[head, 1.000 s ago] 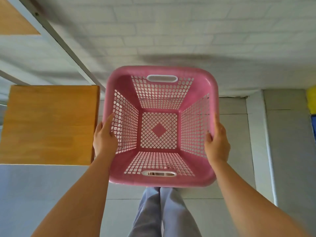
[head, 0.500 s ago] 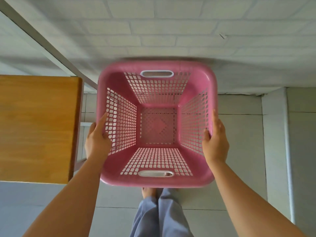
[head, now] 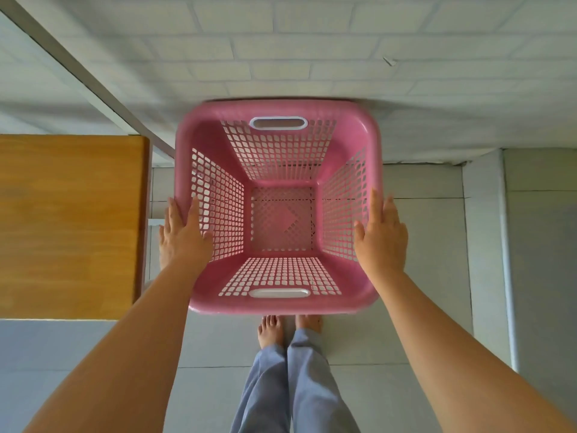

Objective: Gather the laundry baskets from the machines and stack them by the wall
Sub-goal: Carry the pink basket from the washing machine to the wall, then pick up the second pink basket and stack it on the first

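Observation:
A pink mesh laundry basket (head: 278, 307) with white-trimmed handle slots sits straight ahead of me, upright and empty, its far rim close to the white brick wall (head: 281, 42). The far rim is blurred. My left hand (head: 181, 235) lies against the basket's left rim, fingers straight and spread, thumb over the inner mesh. On the right rim my right hand (head: 381, 235) rests the same way, fingers straightened and apart. Neither hand curls around the rim. I cannot tell whether the basket's base touches the tiled floor.
A wooden tabletop (head: 68, 220) stands close on the left, its edge beside my left hand. My bare feet (head: 271, 332) and blue trouser legs are just under the basket's near rim. A raised white floor strip (head: 480, 245) runs along the right.
The basket has moved lower and nearer the wall. Both hands, gripping the rim before, have straightened and spread their fingers.

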